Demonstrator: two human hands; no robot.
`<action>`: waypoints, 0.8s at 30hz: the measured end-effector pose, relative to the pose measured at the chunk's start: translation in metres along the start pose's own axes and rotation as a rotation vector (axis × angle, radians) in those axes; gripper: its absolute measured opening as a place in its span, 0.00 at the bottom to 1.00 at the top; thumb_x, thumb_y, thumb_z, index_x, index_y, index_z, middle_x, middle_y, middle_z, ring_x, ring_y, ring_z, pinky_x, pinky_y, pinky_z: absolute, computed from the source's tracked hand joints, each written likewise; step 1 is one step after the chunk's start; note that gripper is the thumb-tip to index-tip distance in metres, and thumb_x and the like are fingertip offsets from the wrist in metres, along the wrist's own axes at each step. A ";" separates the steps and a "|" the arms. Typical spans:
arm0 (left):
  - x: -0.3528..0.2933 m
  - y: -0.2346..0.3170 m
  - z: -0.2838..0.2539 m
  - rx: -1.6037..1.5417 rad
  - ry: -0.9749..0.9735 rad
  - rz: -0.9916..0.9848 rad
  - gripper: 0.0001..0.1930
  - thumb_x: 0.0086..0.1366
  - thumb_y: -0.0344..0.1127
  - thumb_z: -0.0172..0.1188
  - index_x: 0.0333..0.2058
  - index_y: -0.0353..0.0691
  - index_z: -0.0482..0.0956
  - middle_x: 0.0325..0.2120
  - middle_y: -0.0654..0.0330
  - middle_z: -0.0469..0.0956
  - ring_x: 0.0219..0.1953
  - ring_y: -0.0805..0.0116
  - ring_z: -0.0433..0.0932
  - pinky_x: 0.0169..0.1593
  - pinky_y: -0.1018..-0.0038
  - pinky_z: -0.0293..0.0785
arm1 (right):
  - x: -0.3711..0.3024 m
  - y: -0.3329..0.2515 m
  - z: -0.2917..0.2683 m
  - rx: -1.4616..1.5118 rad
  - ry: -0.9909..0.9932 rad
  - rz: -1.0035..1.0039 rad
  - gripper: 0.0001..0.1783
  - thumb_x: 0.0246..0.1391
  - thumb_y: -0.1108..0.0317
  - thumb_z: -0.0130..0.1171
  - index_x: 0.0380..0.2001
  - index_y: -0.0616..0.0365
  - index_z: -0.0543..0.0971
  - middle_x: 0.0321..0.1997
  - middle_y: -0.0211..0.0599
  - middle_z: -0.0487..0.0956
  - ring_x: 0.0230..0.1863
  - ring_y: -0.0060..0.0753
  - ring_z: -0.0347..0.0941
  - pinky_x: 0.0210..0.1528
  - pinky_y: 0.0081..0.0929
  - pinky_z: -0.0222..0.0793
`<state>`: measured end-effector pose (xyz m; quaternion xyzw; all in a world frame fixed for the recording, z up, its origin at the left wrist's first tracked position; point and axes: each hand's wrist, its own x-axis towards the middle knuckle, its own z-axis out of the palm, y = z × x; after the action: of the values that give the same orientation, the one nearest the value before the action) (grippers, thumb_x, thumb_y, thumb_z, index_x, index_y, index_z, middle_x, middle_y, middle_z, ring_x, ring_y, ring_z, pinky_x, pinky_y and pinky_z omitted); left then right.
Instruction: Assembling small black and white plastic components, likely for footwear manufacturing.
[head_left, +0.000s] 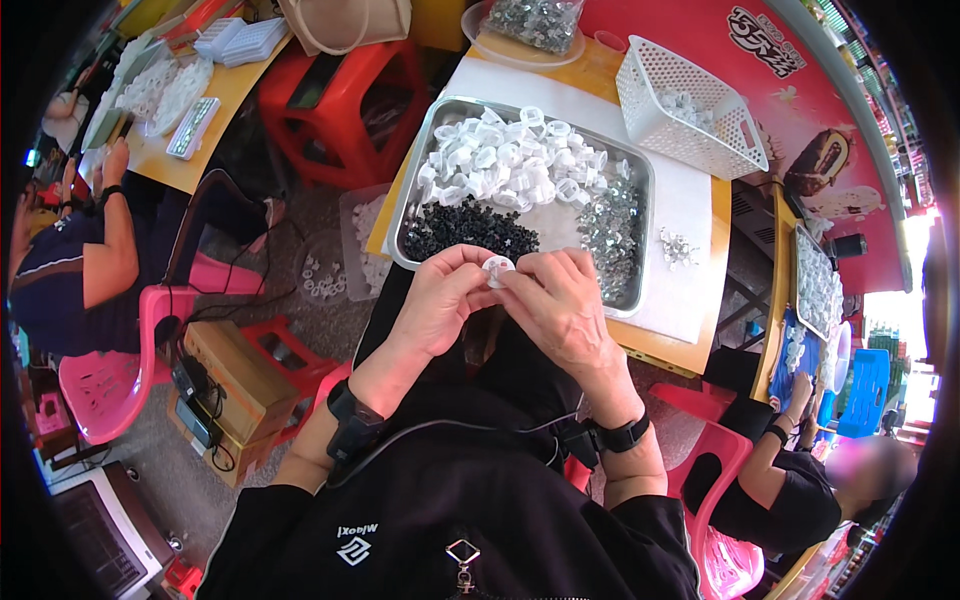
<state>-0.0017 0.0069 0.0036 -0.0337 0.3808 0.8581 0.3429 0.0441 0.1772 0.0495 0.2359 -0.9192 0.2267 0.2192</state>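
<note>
Beside the tray point(556, 222)'s far-right corner stands a basket point(665, 130); left hand point(440, 300) and right hand point(562, 308) pinch a white piece point(497, 264), axis unclear.

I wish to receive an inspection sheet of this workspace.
Surface: yellow wood-look table, partly covered by flat white sheet.
Job's things: small round white plastic piece; rectangular silver metal tray of white plastic parts, black parts, silvery parts.
Clutter: white perforated plastic basket; small silvery heap on sheet.
Hands: left hand and right hand pinch the piece.
Cables: black cables by brown cardboard box.
Surroundings: dark-clothed co-worker at left, another at right; red plastic stool.
</note>
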 end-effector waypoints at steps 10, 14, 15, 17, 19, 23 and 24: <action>0.002 -0.008 -0.001 0.108 0.049 0.061 0.04 0.63 0.26 0.55 0.36 0.34 0.76 0.31 0.60 0.79 0.33 0.75 0.79 0.38 0.78 0.77 | -0.002 -0.006 0.005 -0.042 -0.013 -0.023 0.13 0.43 0.69 0.66 0.35 0.56 0.78 0.33 0.28 0.72 0.34 0.29 0.70 0.43 0.33 0.61; 0.001 -0.007 0.002 0.147 0.042 0.064 0.04 0.63 0.26 0.54 0.36 0.34 0.76 0.33 0.60 0.79 0.34 0.75 0.79 0.37 0.77 0.77 | -0.007 -0.005 0.011 0.000 0.033 0.047 0.15 0.42 0.70 0.67 0.36 0.56 0.78 0.33 0.28 0.73 0.34 0.30 0.71 0.43 0.33 0.61; 0.001 -0.008 0.001 0.171 0.038 0.070 0.04 0.63 0.26 0.56 0.35 0.33 0.76 0.31 0.59 0.79 0.32 0.75 0.79 0.37 0.78 0.77 | -0.008 -0.006 0.011 0.017 0.039 0.050 0.16 0.41 0.70 0.67 0.37 0.56 0.79 0.33 0.28 0.73 0.34 0.30 0.71 0.43 0.33 0.61; 0.000 -0.009 -0.001 0.193 0.035 0.077 0.04 0.63 0.27 0.57 0.35 0.33 0.77 0.30 0.59 0.79 0.30 0.74 0.80 0.37 0.79 0.77 | -0.010 -0.005 0.011 0.034 0.045 0.051 0.17 0.41 0.70 0.67 0.38 0.56 0.79 0.33 0.29 0.73 0.34 0.31 0.71 0.43 0.33 0.61; -0.002 -0.007 -0.004 0.203 -0.001 0.046 0.06 0.64 0.28 0.57 0.37 0.31 0.78 0.33 0.58 0.80 0.34 0.73 0.80 0.40 0.77 0.78 | -0.013 -0.002 0.010 0.022 0.023 0.016 0.17 0.42 0.70 0.67 0.38 0.55 0.79 0.34 0.29 0.73 0.34 0.31 0.71 0.43 0.32 0.61; -0.006 0.006 0.001 0.112 -0.051 -0.035 0.09 0.65 0.29 0.57 0.41 0.31 0.78 0.37 0.57 0.80 0.38 0.71 0.80 0.44 0.76 0.79 | -0.015 -0.002 0.002 -0.055 0.037 -0.017 0.16 0.42 0.69 0.67 0.38 0.55 0.79 0.35 0.28 0.74 0.34 0.30 0.72 0.43 0.32 0.61; -0.007 0.007 0.000 0.122 -0.087 -0.043 0.10 0.65 0.29 0.57 0.43 0.31 0.78 0.38 0.56 0.80 0.40 0.71 0.80 0.46 0.75 0.78 | -0.016 -0.003 0.000 -0.073 0.017 -0.033 0.16 0.42 0.69 0.67 0.38 0.55 0.79 0.35 0.28 0.74 0.34 0.29 0.72 0.42 0.32 0.61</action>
<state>-0.0009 -0.0002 0.0098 0.0161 0.4163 0.8263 0.3790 0.0583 0.1800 0.0428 0.2407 -0.9209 0.1916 0.2393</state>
